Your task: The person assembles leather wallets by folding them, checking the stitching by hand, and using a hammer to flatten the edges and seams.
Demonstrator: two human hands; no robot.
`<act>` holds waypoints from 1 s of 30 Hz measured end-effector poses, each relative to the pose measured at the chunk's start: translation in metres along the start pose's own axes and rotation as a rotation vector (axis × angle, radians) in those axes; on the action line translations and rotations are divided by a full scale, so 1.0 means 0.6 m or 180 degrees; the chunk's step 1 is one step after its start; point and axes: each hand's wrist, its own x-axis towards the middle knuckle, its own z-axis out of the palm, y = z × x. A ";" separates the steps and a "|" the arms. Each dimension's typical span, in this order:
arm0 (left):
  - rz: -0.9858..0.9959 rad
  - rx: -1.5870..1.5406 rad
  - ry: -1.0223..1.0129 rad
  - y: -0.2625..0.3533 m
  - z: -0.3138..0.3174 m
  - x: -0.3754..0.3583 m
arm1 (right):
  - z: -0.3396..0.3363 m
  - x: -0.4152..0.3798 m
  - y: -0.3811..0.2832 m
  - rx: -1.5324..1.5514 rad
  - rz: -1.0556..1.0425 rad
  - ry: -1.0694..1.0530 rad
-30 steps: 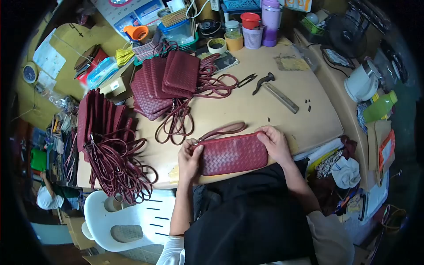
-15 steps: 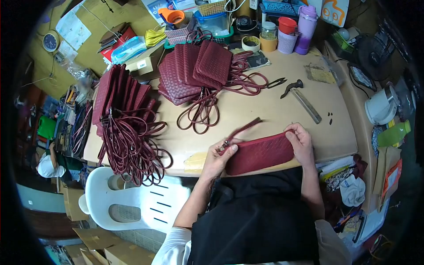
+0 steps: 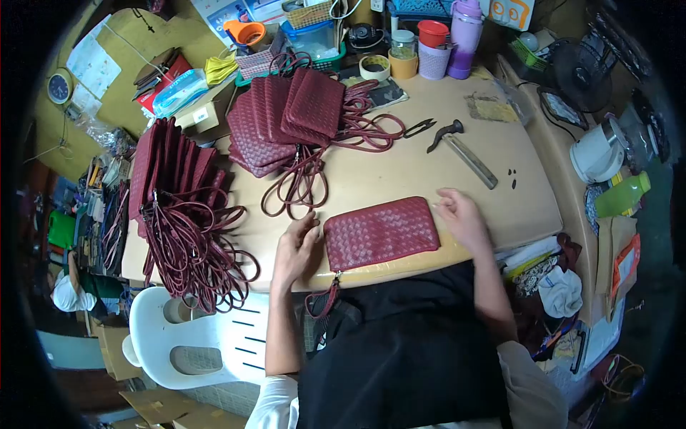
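Right now the pouch [image 3: 382,234] lies flat along the near edge of the table [image 3: 379,171], between my two hands. Its long axis runs side to side, roughly parallel to that edge, with the right end angled slightly farther onto the table. The strap [image 3: 331,294] hangs from its near left corner over the edge.

My left hand [image 3: 296,249] is just beside the short left end, and the pouch lies directly to its right. My right hand [image 3: 463,220] is by the far right corner, with the pouch to its left and slightly nearer me. The right fingertips look closest, though I can't tell whether they touch it.

Both grips are released, holding nothing, fingers loosely bent. The left forearm reaches almost straight in over the near edge, palm turned inward; the right one slants in from the right, fingers pointing toward the pouch's far corner.
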 end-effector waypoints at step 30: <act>0.1101 -0.0981 0.1049 0.056 0.112 -0.054 | 0.042 -0.051 -0.002 -0.0241 -0.0877 0.0886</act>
